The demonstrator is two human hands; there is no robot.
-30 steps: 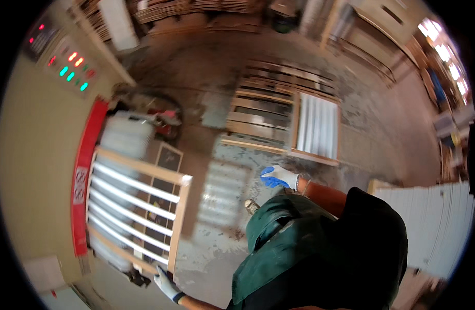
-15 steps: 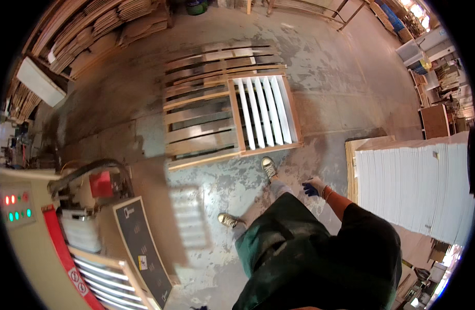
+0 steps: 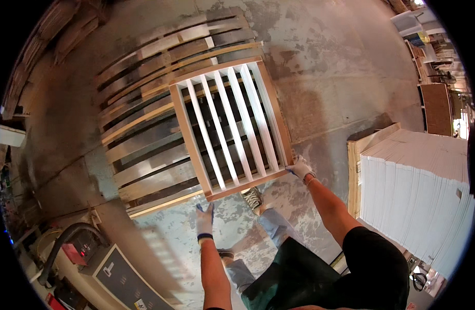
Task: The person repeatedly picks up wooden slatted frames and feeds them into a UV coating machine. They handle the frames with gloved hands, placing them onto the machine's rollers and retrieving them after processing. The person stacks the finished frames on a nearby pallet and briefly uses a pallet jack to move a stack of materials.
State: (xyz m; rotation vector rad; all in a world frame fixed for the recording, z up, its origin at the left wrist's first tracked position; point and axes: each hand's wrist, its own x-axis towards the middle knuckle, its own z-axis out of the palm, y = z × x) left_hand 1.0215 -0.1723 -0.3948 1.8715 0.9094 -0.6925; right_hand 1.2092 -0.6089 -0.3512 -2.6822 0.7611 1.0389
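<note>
A rectangular wooden frame (image 3: 193,139) with several white slats lies on a wooden pallet (image 3: 149,147) in front of me. Both my hands wear pale gloves with blue fingertips. My right hand (image 3: 301,168) is at the frame's near right corner, thumb on the near side and fingers round the outer edge. Just short of the near left corner is my left hand (image 3: 205,221), empty, with thumb and fingers apart. My shoe (image 3: 252,200) stands close to the frame's near edge.
A tall stack of white panels (image 3: 413,178) stands on a wooden base at the right. To the lower left is a machine with a dark side panel (image 3: 126,281) and a thick black hose (image 3: 69,240). Flat stacked material (image 3: 67,36) lines the far left.
I have come closer to the pallet, and the frame looks larger. My right hand has reached its near right corner. My left hand has come up from the lower edge toward the other corner.
</note>
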